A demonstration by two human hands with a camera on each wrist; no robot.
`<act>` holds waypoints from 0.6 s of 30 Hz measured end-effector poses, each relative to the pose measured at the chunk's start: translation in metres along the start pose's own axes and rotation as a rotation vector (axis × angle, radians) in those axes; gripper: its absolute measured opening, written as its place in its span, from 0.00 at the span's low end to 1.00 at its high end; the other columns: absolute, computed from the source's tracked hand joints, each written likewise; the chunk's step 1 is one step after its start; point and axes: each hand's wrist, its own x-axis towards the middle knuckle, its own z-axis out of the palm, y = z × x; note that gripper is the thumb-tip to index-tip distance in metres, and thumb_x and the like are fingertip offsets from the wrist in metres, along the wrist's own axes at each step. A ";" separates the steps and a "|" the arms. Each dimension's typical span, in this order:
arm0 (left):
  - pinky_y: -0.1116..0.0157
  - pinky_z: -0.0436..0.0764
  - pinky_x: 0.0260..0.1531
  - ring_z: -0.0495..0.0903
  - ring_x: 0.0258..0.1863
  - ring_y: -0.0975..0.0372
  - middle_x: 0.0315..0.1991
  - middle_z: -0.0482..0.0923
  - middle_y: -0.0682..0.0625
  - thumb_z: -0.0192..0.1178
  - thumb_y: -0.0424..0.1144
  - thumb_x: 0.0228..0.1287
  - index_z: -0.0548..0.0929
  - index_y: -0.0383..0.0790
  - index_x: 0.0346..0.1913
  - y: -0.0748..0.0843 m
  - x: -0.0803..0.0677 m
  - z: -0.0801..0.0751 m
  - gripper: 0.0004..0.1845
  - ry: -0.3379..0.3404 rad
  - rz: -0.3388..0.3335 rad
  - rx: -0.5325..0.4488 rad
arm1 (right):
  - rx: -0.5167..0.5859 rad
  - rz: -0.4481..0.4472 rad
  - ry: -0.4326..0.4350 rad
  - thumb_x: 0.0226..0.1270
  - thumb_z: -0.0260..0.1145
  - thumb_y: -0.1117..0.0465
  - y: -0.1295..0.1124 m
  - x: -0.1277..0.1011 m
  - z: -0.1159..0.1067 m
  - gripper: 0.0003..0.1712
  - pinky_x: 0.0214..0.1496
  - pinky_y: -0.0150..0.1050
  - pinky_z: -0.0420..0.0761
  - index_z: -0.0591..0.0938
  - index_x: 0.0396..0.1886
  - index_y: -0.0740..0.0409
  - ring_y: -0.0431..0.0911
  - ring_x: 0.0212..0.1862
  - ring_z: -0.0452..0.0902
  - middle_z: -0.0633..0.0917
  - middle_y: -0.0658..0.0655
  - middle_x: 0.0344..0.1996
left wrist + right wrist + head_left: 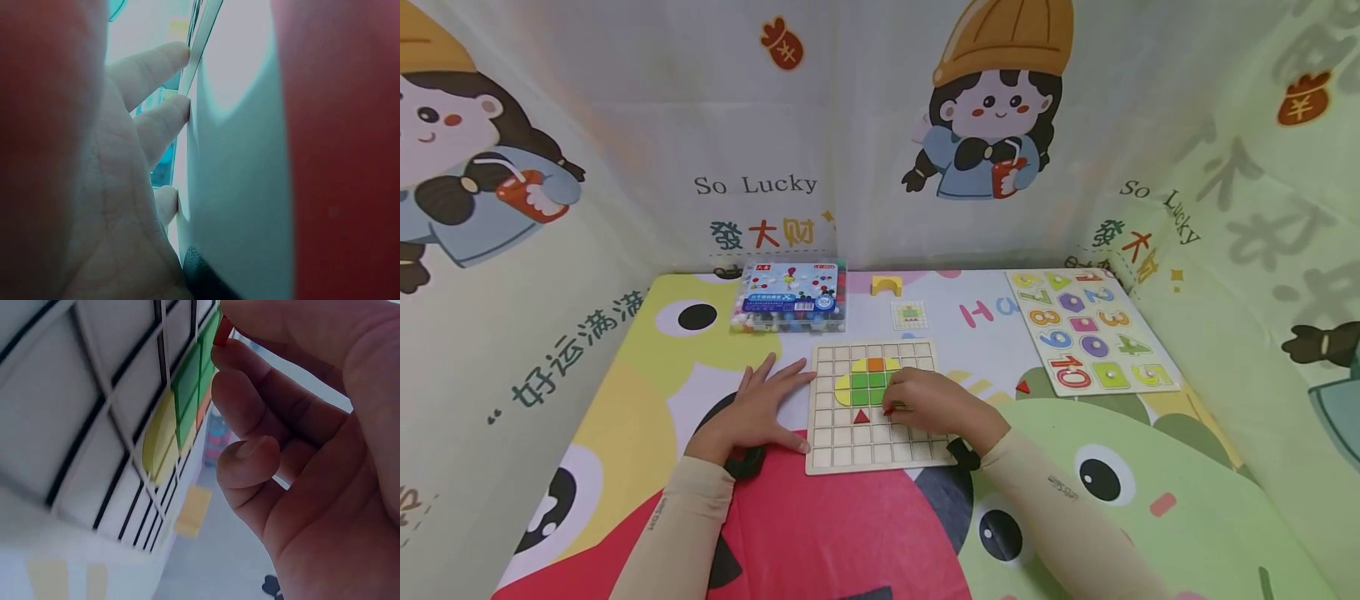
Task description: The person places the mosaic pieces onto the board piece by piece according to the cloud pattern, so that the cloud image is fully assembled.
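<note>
1. The right hand (pixel 925 402) lay over the wooden grid board (pixel 880 454), toward the board's 3 o'clock side, its grip clamped on a small red piece (pixel 222 331) pinched at the fingertips.
2. In the head view that red piece (pixel 888 410) showed only as a sliver at the hand's 9 o'clock edge, low over the grid cells; whether it touched the board could not be told.
3. The left hand (pixel 760 404) rested flat on the counter (pixel 850 533) at the board's 9 o'clock edge, fingers straight and spread, grip apart and holding nothing; thumb and fingertips lay against the board's rim.
4. The left wrist view showed the fingers (pixel 161 69) pressed against the pale edge of the board (pixel 237 187).
5. On the board sat a block of green tiles (pixel 869 385), with an orange tile (pixel 876 364) at its 12 o'clock and yellow curved tiles (pixel 843 390) at its 9 o'clock.
6. A red triangle (pixel 861 416) lay in a cell at 6 o'clock of the green tiles, just beside the right hand.
7. Farther away, at the board's 11 o'clock, stood a clear box of coloured pieces (pixel 790 297); a yellow arch block (pixel 886 285) and a small pattern card (pixel 910 314) lay at 12 o'clock.
8. A number puzzle board (pixel 1090 329) lay at 2 o'clock, with another small red triangle (pixel 1022 387) near its lower corner.
</note>
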 end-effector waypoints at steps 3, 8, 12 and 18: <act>0.30 0.31 0.80 0.34 0.86 0.37 0.87 0.53 0.49 0.83 0.65 0.38 0.67 0.56 0.81 0.001 -0.001 0.000 0.62 -0.004 -0.003 0.003 | -0.005 -0.015 -0.013 0.71 0.75 0.57 -0.005 0.006 0.003 0.05 0.56 0.37 0.86 0.93 0.43 0.49 0.41 0.47 0.80 0.89 0.48 0.42; 0.28 0.32 0.79 0.34 0.86 0.36 0.86 0.53 0.48 0.83 0.66 0.38 0.68 0.55 0.81 0.002 -0.001 0.000 0.62 -0.001 0.003 0.006 | -0.032 -0.044 -0.011 0.71 0.75 0.56 -0.009 0.010 0.008 0.06 0.56 0.35 0.86 0.93 0.45 0.48 0.41 0.49 0.81 0.89 0.47 0.43; 0.27 0.32 0.78 0.35 0.85 0.35 0.86 0.54 0.47 0.82 0.66 0.39 0.68 0.55 0.81 0.003 -0.001 0.000 0.62 0.007 0.011 0.007 | -0.040 -0.043 -0.011 0.72 0.75 0.56 -0.010 0.010 0.011 0.07 0.56 0.35 0.86 0.93 0.46 0.48 0.41 0.50 0.81 0.88 0.48 0.45; 0.28 0.31 0.79 0.34 0.86 0.35 0.86 0.53 0.47 0.82 0.66 0.39 0.68 0.55 0.81 0.002 -0.001 0.000 0.62 0.002 0.007 0.005 | -0.014 -0.025 -0.022 0.71 0.75 0.57 -0.011 0.009 0.012 0.08 0.56 0.35 0.86 0.93 0.47 0.47 0.40 0.49 0.80 0.88 0.47 0.45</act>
